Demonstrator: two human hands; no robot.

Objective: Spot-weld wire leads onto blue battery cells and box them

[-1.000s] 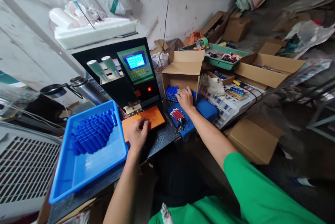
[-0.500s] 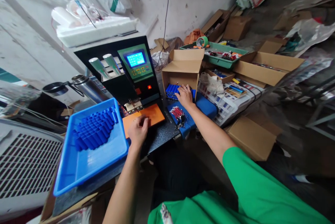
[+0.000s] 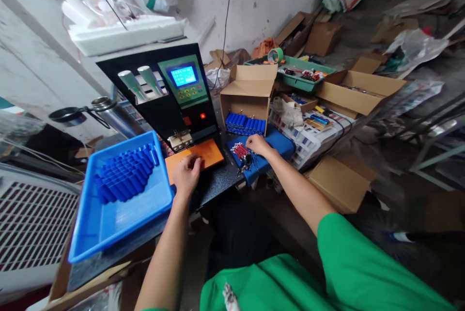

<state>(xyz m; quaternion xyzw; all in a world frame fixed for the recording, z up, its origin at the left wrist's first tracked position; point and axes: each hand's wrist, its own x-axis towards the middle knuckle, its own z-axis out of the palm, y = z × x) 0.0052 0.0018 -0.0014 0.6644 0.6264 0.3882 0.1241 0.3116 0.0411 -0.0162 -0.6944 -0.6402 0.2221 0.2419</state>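
My left hand rests at the near edge of the orange board, fingers curled together; whatever they may hold is hidden. Beyond it stands the black machine with a lit blue display. My right hand is at the right side of a bundle of red and black wires on a blue surface, its fingers pinched; what is between them is too small to tell. Behind that hand, a cardboard box holds rows of blue cylinders. More blue cylinders stand in the blue tray on the left.
A steel flask leans behind the tray. At the right are a white plastic basket, a green tray with wires, and an open carton. Another carton sits lower down.
My right hand has moved from the cylinders in the cardboard box down to the wire bundle, and its fingers have drawn together. My left hand stays at the orange board. The view has shifted slightly.
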